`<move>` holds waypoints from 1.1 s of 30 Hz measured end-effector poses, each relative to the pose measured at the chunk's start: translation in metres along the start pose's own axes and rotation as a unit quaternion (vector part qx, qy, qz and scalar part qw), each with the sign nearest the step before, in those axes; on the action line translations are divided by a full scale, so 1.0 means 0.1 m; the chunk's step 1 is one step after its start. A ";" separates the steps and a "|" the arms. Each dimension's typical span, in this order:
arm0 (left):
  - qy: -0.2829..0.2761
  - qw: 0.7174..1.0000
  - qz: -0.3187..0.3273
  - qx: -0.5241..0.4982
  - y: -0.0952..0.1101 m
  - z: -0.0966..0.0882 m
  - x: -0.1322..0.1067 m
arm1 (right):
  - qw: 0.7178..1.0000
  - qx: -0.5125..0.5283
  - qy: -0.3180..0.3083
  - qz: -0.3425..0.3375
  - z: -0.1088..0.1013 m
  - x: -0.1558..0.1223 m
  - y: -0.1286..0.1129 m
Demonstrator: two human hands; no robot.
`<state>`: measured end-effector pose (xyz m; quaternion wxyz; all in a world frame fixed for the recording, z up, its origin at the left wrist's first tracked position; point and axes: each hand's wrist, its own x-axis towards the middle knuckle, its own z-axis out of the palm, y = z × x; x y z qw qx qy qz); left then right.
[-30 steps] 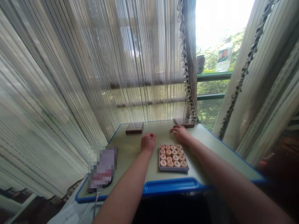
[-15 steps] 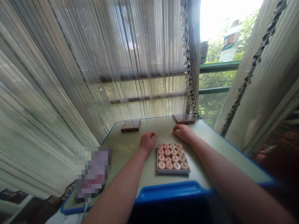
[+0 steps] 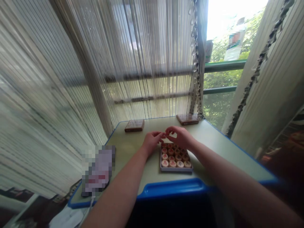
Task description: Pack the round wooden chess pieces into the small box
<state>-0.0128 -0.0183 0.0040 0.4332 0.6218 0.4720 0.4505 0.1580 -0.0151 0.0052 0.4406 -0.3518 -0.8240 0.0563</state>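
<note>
A shallow tray (image 3: 176, 169) packed with several round wooden chess pieces (image 3: 173, 163) marked in red and dark characters lies on the pale green table (image 3: 213, 142). Both my hands hover over the tray's far edge, and their fingertips meet there. My left hand (image 3: 152, 142) reaches in from the left with its fingers loosely stretched toward the right hand. My right hand (image 3: 180, 138) has its fingers bent in a pinch; whatever sits between them is too small to make out. My forearms run back to the near edge on either side of the tray.
Two flat brown boxes lie at the far edge, one left (image 3: 134, 125), one right (image 3: 187, 119). A pixelated device (image 3: 98, 169) with a cable sits at the near left corner. The table has a raised blue rim (image 3: 171, 188). Striped curtains (image 3: 71, 79) and a window railing (image 3: 223, 66) close in behind.
My right hand drew back from the far right box toward the tray, and my left hand uncurled from a fist; their fingertips now meet above the tray's far edge.
</note>
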 end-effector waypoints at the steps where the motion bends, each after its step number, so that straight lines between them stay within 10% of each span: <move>1: -0.007 1.000 -0.010 -0.011 0.01 0.00 -0.01 | 1.000 0.001 -0.003 -0.002 0.00 -0.01 -0.01; 17: -0.001 0.996 -0.056 -0.063 0.02 0.00 -0.03 | 0.997 -0.048 -0.050 0.045 -0.08 0.00 -0.12; 22: 0.080 0.996 -0.032 -0.024 0.01 -0.01 0.01 | 0.987 -0.014 -0.132 0.089 -0.24 0.05 -0.08; 33: 0.034 0.984 0.024 0.174 -0.15 -0.02 0.03 | 0.937 0.070 -0.323 0.111 -0.39 0.01 -0.27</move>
